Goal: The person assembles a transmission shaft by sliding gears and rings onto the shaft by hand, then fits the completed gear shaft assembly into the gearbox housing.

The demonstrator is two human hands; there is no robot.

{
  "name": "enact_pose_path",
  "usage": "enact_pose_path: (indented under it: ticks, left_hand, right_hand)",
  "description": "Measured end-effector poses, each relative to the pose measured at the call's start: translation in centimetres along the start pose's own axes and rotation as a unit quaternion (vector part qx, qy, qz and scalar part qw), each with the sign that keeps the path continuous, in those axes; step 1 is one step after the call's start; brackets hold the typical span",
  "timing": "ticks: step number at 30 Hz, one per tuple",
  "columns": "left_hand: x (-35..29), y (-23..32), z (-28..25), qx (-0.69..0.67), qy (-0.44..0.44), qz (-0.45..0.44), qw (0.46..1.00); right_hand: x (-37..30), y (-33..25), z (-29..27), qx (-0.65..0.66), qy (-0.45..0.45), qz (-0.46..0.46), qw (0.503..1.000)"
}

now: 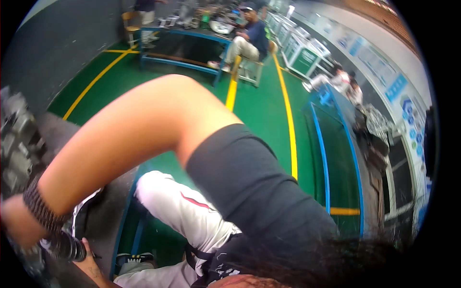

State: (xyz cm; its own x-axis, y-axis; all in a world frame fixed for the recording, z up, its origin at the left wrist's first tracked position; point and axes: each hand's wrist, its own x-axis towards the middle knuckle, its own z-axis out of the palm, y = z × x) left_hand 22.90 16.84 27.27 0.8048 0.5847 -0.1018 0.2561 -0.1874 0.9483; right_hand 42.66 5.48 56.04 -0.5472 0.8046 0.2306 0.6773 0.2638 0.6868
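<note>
My right arm, in a short dark sleeve, crosses the view to the lower left, a dark braided band round its wrist. My right hand [19,221] is smeared by motion at the left rim, and its fingers cannot be made out. Just below that wrist is a dark ribbed cylindrical part [69,246] with a paler end. Against its near end rests my left hand [91,268], closed on it as far as shows; most of the fingers are hidden. Both hands are over a dark workbench [108,218] holding grey metal machinery [19,139].
A seated person [252,41] is at a blue-framed table [185,31] with metal parts at the back. Two people [343,81] sit near another blue-framed bench [343,144] at right. Yellow lines [286,110] cross the green floor. A dark wall [62,57] stands at left.
</note>
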Motion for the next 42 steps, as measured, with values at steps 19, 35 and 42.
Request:
enact_pose_path:
  ticks: [19,35,42]
  left_hand:
    - [-19.1,27.1,4.6,0.144,-0.115,-0.005,0.983]
    - [-2.0,7.7,-13.3,0.339,-0.115,0.043,0.933]
    - [-0.9,0.8,-19.4,0.329,-0.102,0.018,0.939]
  right_hand:
    - [-19.8,-6.4,-14.3,0.293,-0.043,0.348,0.89]
    - [-5.4,-11.5,8.1,0.284,-0.151,0.465,0.825]
    - [2.0,-13.7,16.8,0.344,-0.152,0.431,0.82]
